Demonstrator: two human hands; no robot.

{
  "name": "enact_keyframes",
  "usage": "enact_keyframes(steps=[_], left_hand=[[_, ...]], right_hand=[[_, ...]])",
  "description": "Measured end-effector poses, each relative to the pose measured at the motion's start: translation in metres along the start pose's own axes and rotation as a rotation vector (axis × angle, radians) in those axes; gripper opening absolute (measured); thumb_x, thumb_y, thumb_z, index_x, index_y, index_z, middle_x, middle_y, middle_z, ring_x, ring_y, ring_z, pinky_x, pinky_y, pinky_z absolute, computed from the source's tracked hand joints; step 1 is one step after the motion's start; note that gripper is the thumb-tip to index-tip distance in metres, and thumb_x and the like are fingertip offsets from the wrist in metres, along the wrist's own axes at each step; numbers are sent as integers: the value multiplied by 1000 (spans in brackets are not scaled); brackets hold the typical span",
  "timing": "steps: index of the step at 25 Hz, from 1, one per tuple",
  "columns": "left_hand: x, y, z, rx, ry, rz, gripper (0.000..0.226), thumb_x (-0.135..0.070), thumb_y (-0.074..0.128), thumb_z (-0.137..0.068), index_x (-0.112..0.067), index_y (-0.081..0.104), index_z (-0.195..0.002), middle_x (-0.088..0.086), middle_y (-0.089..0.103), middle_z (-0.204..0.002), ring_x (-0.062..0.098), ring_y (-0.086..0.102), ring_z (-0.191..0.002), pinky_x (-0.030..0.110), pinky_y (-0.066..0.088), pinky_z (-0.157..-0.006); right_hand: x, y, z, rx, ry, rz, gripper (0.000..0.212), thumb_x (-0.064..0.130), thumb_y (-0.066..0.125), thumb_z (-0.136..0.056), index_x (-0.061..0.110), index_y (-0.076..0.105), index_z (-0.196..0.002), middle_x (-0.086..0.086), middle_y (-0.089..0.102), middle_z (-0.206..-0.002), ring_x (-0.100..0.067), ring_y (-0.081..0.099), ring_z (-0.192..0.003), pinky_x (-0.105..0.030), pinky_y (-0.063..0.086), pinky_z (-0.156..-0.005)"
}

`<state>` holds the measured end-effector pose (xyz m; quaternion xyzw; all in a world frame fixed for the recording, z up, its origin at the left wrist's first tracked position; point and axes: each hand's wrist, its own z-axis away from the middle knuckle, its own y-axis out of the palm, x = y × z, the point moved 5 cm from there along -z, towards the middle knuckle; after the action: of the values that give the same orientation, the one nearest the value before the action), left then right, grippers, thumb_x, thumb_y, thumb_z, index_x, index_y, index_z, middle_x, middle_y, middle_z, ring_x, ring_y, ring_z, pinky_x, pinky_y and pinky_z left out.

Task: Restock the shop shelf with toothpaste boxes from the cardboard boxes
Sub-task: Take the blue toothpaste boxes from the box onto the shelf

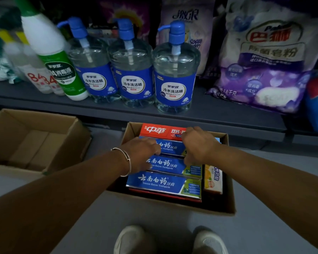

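A cardboard box [229, 198] sits on the grey floor [92, 226] just in front of the dark shelf edge [154, 114], its flaps open and its walls rising above the stock inside. Blue Yunnan Baiyao toothpaste boxes [163, 184] lie flat in a row from front to back, with a red toothpaste box [160, 131] against the far wall and a yellow-and-white toothpaste box [213, 178] wedged along the right side. A narrow dark gap runs between the packs and the right wall.

Both hands reach down into the box. The left hand [141, 153], with two thin bangles [126, 158] on its wrist, lies over the left ends of the middle blue boxes, fingers curled down onto them. The right hand [198, 143] covers the right ends of the same boxes, fingers bent over their far edge and partly across the red box. Whether either hand has truly closed its hold on a box I cannot tell.

To the left stands a second cardboard box [66, 142], well apart. On the shelf above, three pump bottles of dish liquid [173, 85] stand near the front edge, beside a green-labelled disinfectant bottle [61, 70] and a purple soap powder bag [264, 66]. Two pale shoes [128, 239] show at the bottom.
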<state>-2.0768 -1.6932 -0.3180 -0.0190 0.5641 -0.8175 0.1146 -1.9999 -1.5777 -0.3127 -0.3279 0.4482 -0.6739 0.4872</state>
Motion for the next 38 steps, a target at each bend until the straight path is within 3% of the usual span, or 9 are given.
enact_keyframes(steps=[8,13,16,23,27,33,38], left_hand=[[-11,0,8,36,166,-156,36,-26,39,-98,-19,46,-133,1,48,-134,20,43,-126,37,38,-104],[-8,17,6,54,126,-197,45,-30,39,-98,-21,34,-142,0,37,-146,20,32,-134,33,34,-110],[-5,19,2,91,102,-215,48,-29,41,-98,-17,30,-143,3,36,-147,21,32,-134,33,32,-111],[-3,17,-7,81,56,-193,53,-26,44,-96,-12,26,-145,6,36,-147,21,32,-134,33,30,-113],[-2,16,-9,57,23,-132,58,-25,51,-93,-15,25,-145,4,37,-146,19,32,-134,32,30,-113],[-5,-8,-4,-13,39,-130,51,-21,53,-90,-18,36,-139,2,46,-137,18,40,-127,30,36,-108],[-19,-84,24,-113,67,-180,54,-29,58,-86,-26,38,-136,-4,48,-131,14,43,-120,26,39,-99]], right_hand=[[-13,-30,16,14,15,-120,55,36,76,-74,12,52,-117,-5,48,-116,-17,52,-90,-27,46,-68],[-36,-35,22,3,104,-213,52,43,79,-69,18,48,-103,0,42,-103,-12,49,-88,-26,44,-66],[-44,-32,24,-9,133,-218,51,42,77,-71,16,48,-105,1,40,-102,-11,47,-88,-25,44,-67],[-48,-21,18,13,164,-242,54,38,76,-73,14,48,-113,-4,47,-119,-10,49,-93,-24,45,-67],[-47,-18,16,23,135,-252,56,35,75,-75,12,49,-119,-5,47,-121,-10,48,-89,-19,39,-56],[-54,-39,30,-39,119,-246,55,37,76,-74,11,51,-116,-5,48,-117,-12,48,-93,-27,49,-73],[-62,-105,75,-152,147,-196,55,36,78,-67,8,58,-110,-7,53,-110,-21,56,-92,-34,54,-79]])
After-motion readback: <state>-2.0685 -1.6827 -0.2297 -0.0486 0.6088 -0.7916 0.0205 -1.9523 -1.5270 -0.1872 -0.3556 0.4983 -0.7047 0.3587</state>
